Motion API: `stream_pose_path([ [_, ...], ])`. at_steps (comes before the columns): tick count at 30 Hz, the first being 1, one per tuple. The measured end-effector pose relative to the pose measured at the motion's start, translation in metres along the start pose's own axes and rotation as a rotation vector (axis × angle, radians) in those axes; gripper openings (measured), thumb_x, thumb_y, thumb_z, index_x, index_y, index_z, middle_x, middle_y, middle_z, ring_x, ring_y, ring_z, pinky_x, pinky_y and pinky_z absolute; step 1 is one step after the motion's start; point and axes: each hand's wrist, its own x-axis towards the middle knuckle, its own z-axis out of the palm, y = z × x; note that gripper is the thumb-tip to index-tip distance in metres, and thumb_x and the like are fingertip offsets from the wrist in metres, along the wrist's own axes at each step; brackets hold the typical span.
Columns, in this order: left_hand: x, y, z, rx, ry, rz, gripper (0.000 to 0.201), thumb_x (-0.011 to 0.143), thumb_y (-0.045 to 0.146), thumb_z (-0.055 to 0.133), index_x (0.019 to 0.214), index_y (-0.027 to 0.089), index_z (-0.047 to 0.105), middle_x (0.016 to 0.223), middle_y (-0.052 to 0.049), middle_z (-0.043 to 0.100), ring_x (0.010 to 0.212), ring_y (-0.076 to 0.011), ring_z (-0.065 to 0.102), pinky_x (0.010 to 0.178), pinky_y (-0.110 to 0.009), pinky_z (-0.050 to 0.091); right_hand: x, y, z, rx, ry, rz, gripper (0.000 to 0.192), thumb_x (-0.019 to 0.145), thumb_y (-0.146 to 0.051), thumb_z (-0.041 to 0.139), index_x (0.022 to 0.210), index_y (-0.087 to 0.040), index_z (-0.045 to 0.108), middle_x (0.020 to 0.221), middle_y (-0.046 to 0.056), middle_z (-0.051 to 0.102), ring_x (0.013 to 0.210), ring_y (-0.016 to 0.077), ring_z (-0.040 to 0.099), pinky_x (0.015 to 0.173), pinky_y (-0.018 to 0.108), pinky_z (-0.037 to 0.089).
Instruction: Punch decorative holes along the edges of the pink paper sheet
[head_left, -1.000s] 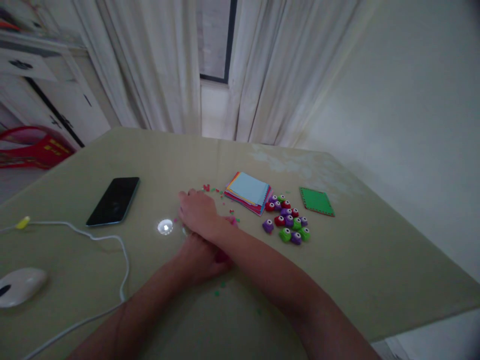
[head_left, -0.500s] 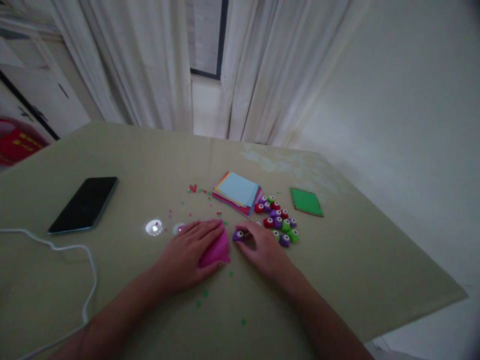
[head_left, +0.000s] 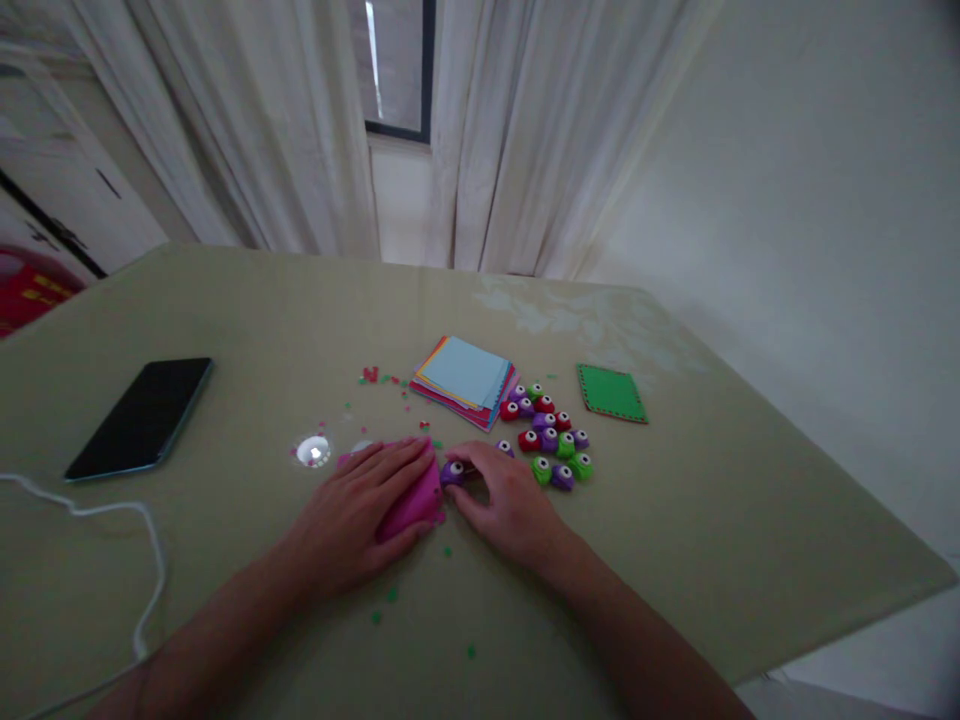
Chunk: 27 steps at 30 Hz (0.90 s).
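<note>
My left hand (head_left: 373, 497) lies flat on a pink sheet of paper (head_left: 411, 508), its fingers stretched out across it. Small dark spots like holes show along the sheet's right edge. Between the thumb and fingers of my right hand (head_left: 504, 497) is a small purple paper punch (head_left: 452, 472) with a white eye on it. That punch meets the right edge of the pink sheet. Just behind my right hand stand several more punches (head_left: 549, 440) in purple, red and green, each with an eye. One purple punch is partly hidden by my right fingers.
A stack of coloured paper squares (head_left: 465, 372) lies beyond my hands. Further right is a green square (head_left: 611, 393) with a dotted border. Tiny paper bits (head_left: 391, 595) are scattered about. At left lie a dark tablet (head_left: 142, 418) and a white cable (head_left: 154, 560).
The purple punch in my right hand has come closer to the pink sheet and now meets its right edge. My left hand stays on the sheet. The whole view has shifted slightly.
</note>
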Motion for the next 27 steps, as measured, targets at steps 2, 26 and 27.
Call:
stream_pose_path([
  [2,0.0,0.0,-0.001,0.009,-0.011,0.001,0.076,0.104,0.062,0.058,0.169,0.027,0.038,0.171,-0.009,0.045,0.153,-0.0322,0.049,0.128,-0.055,0.037,0.0,0.0,0.001,0.014,-0.001,-0.015,0.033,0.092,-0.013,0.073,0.124,-0.021,0.068,0.12,0.008,0.077,0.111,0.0246,0.073,0.1,0.038,0.055],
  [26,-0.001,0.001,0.002,0.041,-0.019,0.015,0.081,0.105,0.066,0.055,0.171,0.026,0.033,0.174,-0.008,0.039,0.157,-0.0305,0.044,0.13,-0.052,0.034,0.006,0.005,-0.009,0.122,-0.128,-0.123,0.025,0.096,-0.015,0.076,0.119,-0.024,0.079,0.121,0.007,0.074,0.114,0.021,0.071,0.105,0.036,0.055],
  [27,-0.001,0.001,0.002,0.045,-0.025,0.016,0.081,0.105,0.066,0.055,0.171,0.026,0.033,0.174,-0.007,0.039,0.157,-0.0301,0.043,0.13,-0.052,0.033,0.007,0.005,-0.008,0.126,-0.113,-0.119,0.024,0.095,-0.015,0.077,0.118,-0.023,0.078,0.12,0.007,0.074,0.114,0.0212,0.071,0.105,0.036,0.055],
])
